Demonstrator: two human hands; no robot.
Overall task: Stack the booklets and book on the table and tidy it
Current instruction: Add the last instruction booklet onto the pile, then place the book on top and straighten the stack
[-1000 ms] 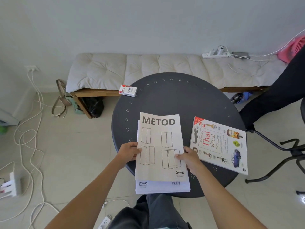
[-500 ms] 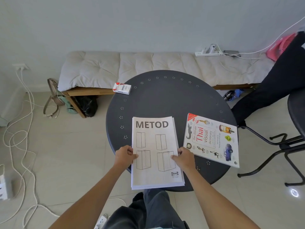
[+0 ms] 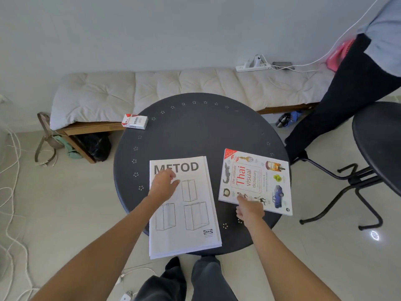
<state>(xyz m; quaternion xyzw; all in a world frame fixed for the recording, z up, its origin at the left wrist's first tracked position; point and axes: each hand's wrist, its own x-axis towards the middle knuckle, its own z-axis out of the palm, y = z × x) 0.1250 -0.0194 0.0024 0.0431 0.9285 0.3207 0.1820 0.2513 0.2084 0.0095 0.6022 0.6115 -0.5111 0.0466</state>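
So your hands have come off the edges of the booklets (image 3: 184, 205) — a second ago both were gripping the pile at its sides and squaring it, and now that job looks finished. The white sheets sit as one fairly neat pile with the METOD cover on top, lying on the near side of the round dark table (image 3: 195, 131), their near edge hanging out past the rim toward your legs.

Your left hand (image 3: 162, 185) now rests flat on the upper left of that cover, fingers loosely spread and holding nothing, seemingly just pinning the pile. Your right hand (image 3: 249, 208) has moved over to the Thai visual dictionary (image 3: 256, 181), which lies just beside the booklets on the right, slightly turned and apart from them. Its fingers touch the book's near edge; whether they have actually pinched it I cannot tell.

What this means for you: the booklet half of the stacking appears done, and the book is the piece left to bring onto the pile. The small red-and-white box (image 3: 135, 121) at the far left rim is untouched — likely part of the tidying afterward.
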